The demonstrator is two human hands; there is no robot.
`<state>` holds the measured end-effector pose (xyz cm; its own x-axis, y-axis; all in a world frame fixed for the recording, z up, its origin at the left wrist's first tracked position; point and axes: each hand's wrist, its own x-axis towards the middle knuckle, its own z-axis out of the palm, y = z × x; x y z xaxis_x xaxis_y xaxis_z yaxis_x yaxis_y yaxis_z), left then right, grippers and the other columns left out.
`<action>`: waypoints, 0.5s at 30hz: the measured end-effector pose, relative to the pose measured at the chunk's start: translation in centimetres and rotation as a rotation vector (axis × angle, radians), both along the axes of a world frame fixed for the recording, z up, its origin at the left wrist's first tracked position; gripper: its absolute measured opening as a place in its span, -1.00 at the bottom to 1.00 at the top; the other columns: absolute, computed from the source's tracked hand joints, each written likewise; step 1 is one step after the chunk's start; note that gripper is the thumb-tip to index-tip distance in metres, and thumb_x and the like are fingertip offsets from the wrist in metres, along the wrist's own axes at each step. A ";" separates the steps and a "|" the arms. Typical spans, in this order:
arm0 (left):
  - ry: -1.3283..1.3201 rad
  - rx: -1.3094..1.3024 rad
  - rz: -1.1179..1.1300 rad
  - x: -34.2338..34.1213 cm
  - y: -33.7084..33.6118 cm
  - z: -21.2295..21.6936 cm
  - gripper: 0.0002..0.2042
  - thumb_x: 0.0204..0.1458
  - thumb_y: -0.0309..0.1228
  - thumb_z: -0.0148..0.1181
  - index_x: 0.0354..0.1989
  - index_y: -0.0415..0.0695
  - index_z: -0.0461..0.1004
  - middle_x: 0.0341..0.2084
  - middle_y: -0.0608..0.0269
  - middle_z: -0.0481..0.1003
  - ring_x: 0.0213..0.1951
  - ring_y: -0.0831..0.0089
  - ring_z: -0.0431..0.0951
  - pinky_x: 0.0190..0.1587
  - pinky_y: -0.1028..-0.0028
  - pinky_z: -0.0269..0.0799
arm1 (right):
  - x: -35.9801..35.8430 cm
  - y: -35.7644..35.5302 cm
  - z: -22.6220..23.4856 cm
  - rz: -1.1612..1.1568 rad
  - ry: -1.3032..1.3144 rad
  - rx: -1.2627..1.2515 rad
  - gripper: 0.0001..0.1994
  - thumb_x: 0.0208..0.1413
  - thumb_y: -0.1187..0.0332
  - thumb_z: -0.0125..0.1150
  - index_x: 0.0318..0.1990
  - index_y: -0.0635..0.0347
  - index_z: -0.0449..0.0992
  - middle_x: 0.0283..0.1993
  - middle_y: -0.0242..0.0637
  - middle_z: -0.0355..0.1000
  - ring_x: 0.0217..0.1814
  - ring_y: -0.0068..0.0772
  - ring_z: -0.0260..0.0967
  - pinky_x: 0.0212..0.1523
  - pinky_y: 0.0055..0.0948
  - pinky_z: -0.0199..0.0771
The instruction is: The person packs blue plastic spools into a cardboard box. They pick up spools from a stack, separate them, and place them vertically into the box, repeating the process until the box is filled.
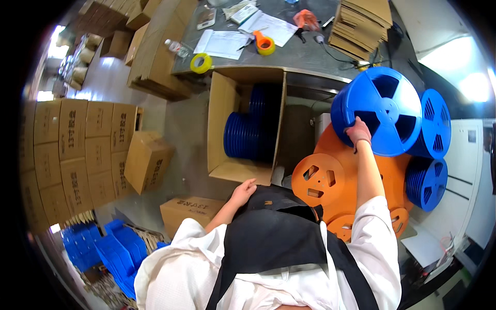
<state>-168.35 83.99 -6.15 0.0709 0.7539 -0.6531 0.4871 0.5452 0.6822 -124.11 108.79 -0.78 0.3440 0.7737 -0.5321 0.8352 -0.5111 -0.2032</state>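
My right hand, in a reddish glove, grips a large blue plastic reel by the edge of a cut-out in its face. The reel sits at the top of a blue stack on the right, over an orange stand with round slotted discs. My bare left hand rests at the near edge of the open cardboard box, its fingers loosely extended and nothing visible in them. Inside that box, blue reels lie on their sides in rows; shadow hides part of them.
More blue reel stacks stand at the far right of the orange stand. Beyond the box is a dark table with papers, tape, a tape dispenser and flattened cardboard. Stacked cartons and blue plastic pieces lie left.
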 end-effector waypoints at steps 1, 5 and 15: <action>-0.001 -0.017 -0.019 -0.3 0.1 0.1 -0.57 0.14 -0.25 0.12 0.16 -0.12 0.34 -0.13 0.11 0.53 -0.09 0.38 0.52 0.00 0.46 0.38 | -0.1 -0.2 -0.1 0.039 0.000 0.013 -0.46 -0.09 0.25 0.28 0.11 0.09 0.34 0.10 -0.04 0.39 0.18 -0.05 0.32 0.10 -0.13 0.38; -0.002 -0.040 -0.071 -0.8 1.0 -0.1 -0.57 0.15 -0.26 0.11 0.17 -0.12 0.33 -0.16 0.16 0.53 -0.11 0.41 0.51 -0.01 0.48 0.37 | 0.5 -2.9 -1.0 0.096 0.057 0.171 -0.45 -0.16 0.31 0.34 0.07 0.19 0.37 -0.05 0.06 0.46 0.04 0.11 0.38 0.01 -0.17 0.40; -0.108 0.061 -0.178 -7.0 7.7 -0.8 -0.60 0.14 -0.28 0.11 0.15 -0.09 0.36 -0.20 0.21 0.53 -0.14 0.46 0.51 -0.04 0.48 0.39 | -7.0 -13.3 8.8 -0.272 0.627 0.433 -0.51 -0.10 0.42 0.37 0.05 0.23 0.40 -0.16 -0.26 0.53 -0.16 -0.31 0.47 -0.10 -0.40 0.44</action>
<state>-175.33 91.65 -6.90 0.2733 0.7613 -0.5879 0.4939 0.4134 0.7650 -131.15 95.51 7.99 0.2873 0.8874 -0.3605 0.3580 -0.4485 -0.8190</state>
